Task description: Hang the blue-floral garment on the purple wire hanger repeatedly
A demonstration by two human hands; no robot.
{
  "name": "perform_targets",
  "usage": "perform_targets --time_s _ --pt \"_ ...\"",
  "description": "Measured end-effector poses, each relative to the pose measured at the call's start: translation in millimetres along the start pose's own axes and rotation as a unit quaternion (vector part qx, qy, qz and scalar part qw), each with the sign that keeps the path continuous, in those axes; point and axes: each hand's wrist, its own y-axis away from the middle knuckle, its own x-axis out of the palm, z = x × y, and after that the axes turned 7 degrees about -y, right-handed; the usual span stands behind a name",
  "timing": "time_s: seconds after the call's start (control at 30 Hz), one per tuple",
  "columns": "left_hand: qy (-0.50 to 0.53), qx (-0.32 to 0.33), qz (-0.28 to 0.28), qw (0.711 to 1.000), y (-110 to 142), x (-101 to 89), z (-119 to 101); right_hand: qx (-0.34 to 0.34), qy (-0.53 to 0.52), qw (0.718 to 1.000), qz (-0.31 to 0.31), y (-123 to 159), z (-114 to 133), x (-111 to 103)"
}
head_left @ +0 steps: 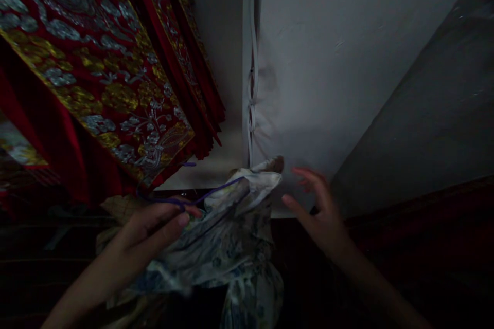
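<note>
My left hand [158,226] is closed in a pinch on a thin purple cord [216,187]. One stretch of the cord runs right, to the top of a pale garment with a floral pattern [239,236]; another loops off to the left of the fingers. The garment's gathered top rises to a point against the wall, and its lower part drapes down between my hands. To the right of that top, my right hand [318,211] is open, thumb and fingers apart, touching nothing I can see. Dim light blurs the finer folds.
Red cloth [127,72] embroidered in gold and silver hangs at the upper left. White cables [251,87] run down the pale wall [328,61] behind the garment. Dark red fabric [432,221] lies along the right side.
</note>
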Motion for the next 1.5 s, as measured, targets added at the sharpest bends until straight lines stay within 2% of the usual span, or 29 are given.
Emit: perform_targets --time_s 0.03,0.07,0.13,0.23,0.33,0.43,0.5,0.6,0.7,0.8,0.9,1.0,1.17,1.3,1.4,1.5 --pt "-0.030 0.025 -0.019 0.999 0.3 -1.8 -1.5 0.020 -0.006 0.999 -0.041 -4.8 -3.6 -3.2" --pt "-0.050 0.048 -0.036 0.997 -0.4 -2.7 -2.4 0.046 -0.024 0.997 -0.049 -8.6 -6.0 -5.5" --pt "-0.072 0.084 -0.068 0.991 -5.2 -3.2 -1.6 0.102 -0.081 0.991 -0.001 -12.1 -7.8 -6.9" --pt "-0.099 0.136 -0.124 0.978 -23.4 -4.1 6.3 0.180 -0.157 0.967 0.084 -6.9 -7.2 -2.6" --pt "-0.122 0.173 -0.158 0.964 -52.6 -4.2 16.4 0.234 -0.203 0.948 0.079 -0.6 -2.8 2.4" --pt "-0.127 0.193 -0.180 0.956 -77.7 1.6 18.5 0.244 -0.264 0.932 0.044 -11.5 8.5 4.8" --pt "-0.106 0.218 -0.217 0.946 -84.5 8.4 14.9 0.236 -0.312 0.920 -0.016 -30.4 16.4 6.3" --pt "-0.065 0.280 -0.306 0.908 -80.4 18.7 12.7 0.206 -0.360 0.900 -0.137 -67.1 20.1 9.2" --pt "-0.047 0.320 -0.356 0.877 -70.9 27.3 28.2 0.155 -0.386 0.889 -0.190 -100.4 16.3 11.1" --pt "-0.067 0.309 -0.335 0.888 -64.1 36.6 56.3 0.100 -0.396 0.894 -0.183 -122.9 17.3 11.3" --pt "-0.098 0.239 -0.254 0.932 -60.2 49.5 77.4 0.058 -0.394 0.897 -0.192 -136.0 27.7 8.2" --pt "-0.085 0.176 -0.180 0.964 -62.4 67.6 81.4 0.030 -0.392 0.895 -0.210 -145.0 38.9 -0.4" --pt "0.058 0.152 -0.150 0.975 -88.0 101.0 60.8 -0.030 -0.400 0.884 -0.240 -159.8 32.5 -24.9" --pt "0.212 0.160 -0.168 0.949 -112.1 117.5 36.2 0.021 -0.420 0.861 -0.286 -157.9 7.8 -41.2" --pt "0.239 0.142 -0.195 0.941 -120.9 122.0 21.7 0.054 -0.427 0.849 -0.306 -148.2 -4.8 -46.1" --pt "0.236 0.136 -0.205 0.940 -123.6 121.2 12.7 0.067 -0.438 0.839 -0.317 -144.6 -4.0 -46.3"
